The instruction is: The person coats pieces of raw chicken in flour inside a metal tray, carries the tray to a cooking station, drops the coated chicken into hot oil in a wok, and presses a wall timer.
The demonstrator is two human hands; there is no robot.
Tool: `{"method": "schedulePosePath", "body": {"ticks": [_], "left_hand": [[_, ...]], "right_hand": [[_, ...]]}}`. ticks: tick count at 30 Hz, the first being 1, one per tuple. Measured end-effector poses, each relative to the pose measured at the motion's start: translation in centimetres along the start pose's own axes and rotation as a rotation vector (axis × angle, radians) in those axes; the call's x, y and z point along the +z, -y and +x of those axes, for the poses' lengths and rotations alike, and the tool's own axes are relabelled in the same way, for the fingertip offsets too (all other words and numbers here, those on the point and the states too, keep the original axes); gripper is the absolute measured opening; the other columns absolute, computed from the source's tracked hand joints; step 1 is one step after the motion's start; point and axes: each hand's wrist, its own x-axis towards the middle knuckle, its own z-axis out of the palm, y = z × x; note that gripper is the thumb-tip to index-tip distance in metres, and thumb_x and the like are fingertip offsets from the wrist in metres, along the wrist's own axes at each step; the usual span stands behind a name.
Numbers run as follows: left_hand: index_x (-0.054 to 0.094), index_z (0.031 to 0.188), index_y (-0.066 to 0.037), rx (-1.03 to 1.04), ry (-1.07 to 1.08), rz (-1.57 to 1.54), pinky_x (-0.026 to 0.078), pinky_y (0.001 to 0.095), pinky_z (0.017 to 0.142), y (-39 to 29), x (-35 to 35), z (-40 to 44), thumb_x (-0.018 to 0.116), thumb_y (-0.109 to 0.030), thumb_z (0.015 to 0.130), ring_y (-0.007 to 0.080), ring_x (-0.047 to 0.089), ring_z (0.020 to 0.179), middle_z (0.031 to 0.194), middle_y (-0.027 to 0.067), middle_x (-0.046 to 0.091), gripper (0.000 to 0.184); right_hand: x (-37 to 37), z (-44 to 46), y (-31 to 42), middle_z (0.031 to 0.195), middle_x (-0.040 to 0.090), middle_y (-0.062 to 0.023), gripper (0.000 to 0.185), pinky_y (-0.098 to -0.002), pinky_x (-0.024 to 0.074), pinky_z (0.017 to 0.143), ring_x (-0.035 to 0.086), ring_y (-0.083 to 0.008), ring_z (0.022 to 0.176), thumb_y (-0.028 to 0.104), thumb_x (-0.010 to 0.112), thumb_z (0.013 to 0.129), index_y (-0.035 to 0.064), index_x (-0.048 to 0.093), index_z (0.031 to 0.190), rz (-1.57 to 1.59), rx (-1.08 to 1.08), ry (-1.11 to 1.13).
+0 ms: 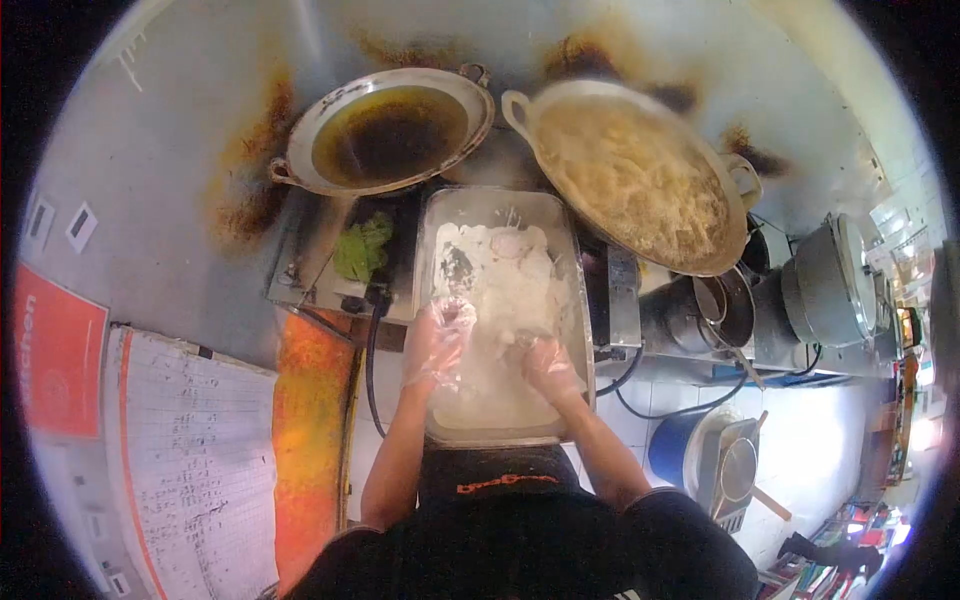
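A deep metal tray (pixel 585 425) with white flour (pixel 500 390) and pale floured pieces in it stands in front of me. My left hand (pixel 441 340), in a clear plastic glove, is over the tray's left side, touching the flour; its fingers are smeared. My right hand (pixel 543 362), gloved too, is at the right of the middle with its fingers curled down at the flour. Whatever it grips is too small or hidden to name. Near the tray's far end a rounded floured lump (pixel 510 243) lies in the flour.
Behind the tray are a wok of dark oil (pixel 390 135) on the left and a larger pan of bubbling oil (pixel 635 175) on the right. Green leaves (pixel 363 248) lie left of the tray. Pots (pixel 825 285) stand right; a blue bucket (pixel 672 450) is lower right.
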Motion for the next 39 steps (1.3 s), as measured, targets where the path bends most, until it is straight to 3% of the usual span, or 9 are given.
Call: {"method": "schedulePosePath", "body": {"ticks": [3,5,10,18,23,27,33,35,39], "left_hand": [[0.067,0.110,-0.003,0.030,0.094,0.087,0.053,0.0291,0.077,0.0,-0.4,1.2,0.072,-0.025,0.086,0.0141,0.066,0.084,0.095,0.0063,0.072,0.032],[0.066,0.107,-0.002,0.071,-0.063,-0.018,0.048,0.0267,0.057,0.7,0.0,1.6,0.066,-0.012,0.086,0.0102,0.061,0.066,0.077,0.0040,0.068,0.024],[0.066,0.109,-0.001,0.161,-0.007,0.264,0.051,0.0316,0.063,1.3,-0.4,4.8,0.067,-0.013,0.084,0.0172,0.063,0.067,0.080,0.0096,0.069,0.028],[0.069,0.104,-0.002,0.284,0.032,0.274,0.052,0.0381,0.074,1.8,-0.4,6.5,0.066,-0.020,0.082,0.0290,0.069,0.079,0.092,0.0183,0.072,0.028],[0.069,0.105,-0.004,0.207,0.277,0.570,0.052,0.0406,0.086,1.8,1.7,11.7,0.068,-0.028,0.081,0.0341,0.068,0.098,0.102,0.0199,0.071,0.035],[0.068,0.105,-0.001,0.197,0.252,0.683,0.051,0.0428,0.090,3.1,5.7,17.4,0.069,-0.027,0.076,0.0370,0.065,0.102,0.108,0.0225,0.068,0.039],[0.066,0.107,0.001,0.340,0.082,1.019,0.048,0.0443,0.097,15.0,12.7,29.2,0.069,-0.025,0.075,0.0402,0.060,0.112,0.118,0.0241,0.063,0.042],[0.065,0.107,0.002,0.290,0.173,1.002,0.047,0.0448,0.098,14.2,13.4,29.8,0.068,-0.026,0.076,0.0408,0.059,0.111,0.116,0.0242,0.063,0.042],[0.064,0.109,0.001,0.224,0.130,0.946,0.047,0.0458,0.098,13.5,15.5,29.5,0.069,-0.031,0.077,0.0418,0.059,0.111,0.114,0.0242,0.064,0.046]], "right_hand": [[2.1,-0.7,-1.8,0.096,0.068,-0.0230,0.026,-0.0492,0.0519,0.065,0.068,-0.0388,0.085,0.024,0.057,0.091,0.0050,0.068,0.103,0.299,0.382,0.067],[3.5,-1.2,-2.8,0.094,0.068,-0.0231,0.027,-0.0492,0.0514,0.061,0.068,-0.0388,0.082,0.028,0.057,0.092,0.0055,0.068,0.103,0.264,0.398,0.003],[-7.1,1.0,1.9,0.087,0.071,-0.0196,0.038,-0.0430,0.0553,0.068,0.070,-0.0339,0.082,0.040,0.063,0.089,0.0035,0.072,0.095,0.601,0.402,-0.071],[-21.9,2.6,3.2,0.099,0.072,-0.0186,0.036,-0.0407,0.0560,0.081,0.071,-0.0319,0.090,0.030,0.073,0.078,0.0084,0.073,0.107,0.409,0.440,0.117],[-31.9,4.4,-3.8,0.096,0.073,-0.0140,0.031,-0.0374,0.0565,0.078,0.071,-0.0287,0.085,0.023,0.077,0.078,0.0052,0.073,0.103,0.216,0.109,-0.313],[-40.2,8.5,-7.3,0.104,0.071,-0.0140,0.042,-0.0421,0.0505,0.089,0.067,-0.0296,0.099,0.035,0.072,0.081,0.0077,0.070,0.113,0.164,0.566,-0.387],[-40.2,19.5,-28.5,0.108,0.070,-0.0161,0.039,-0.0429,0.0498,0.090,0.065,-0.0342,0.103,0.040,0.063,0.086,0.0125,0.072,0.111,-0.115,0.280,-0.278],[-39.9,24.0,-30.7,0.109,0.069,-0.0184,0.037,-0.0432,0.0499,0.090,0.065,-0.0348,0.106,0.040,0.058,0.089,0.0122,0.072,0.109,-0.079,0.606,-0.070],[-34.3,28.9,-39.9,0.100,0.070,-0.0203,0.044,-0.0433,0.0528,0.081,0.068,-0.0345,0.094,0.043,0.055,0.092,0.0034,0.071,0.101,-0.279,0.404,-0.247]]}}
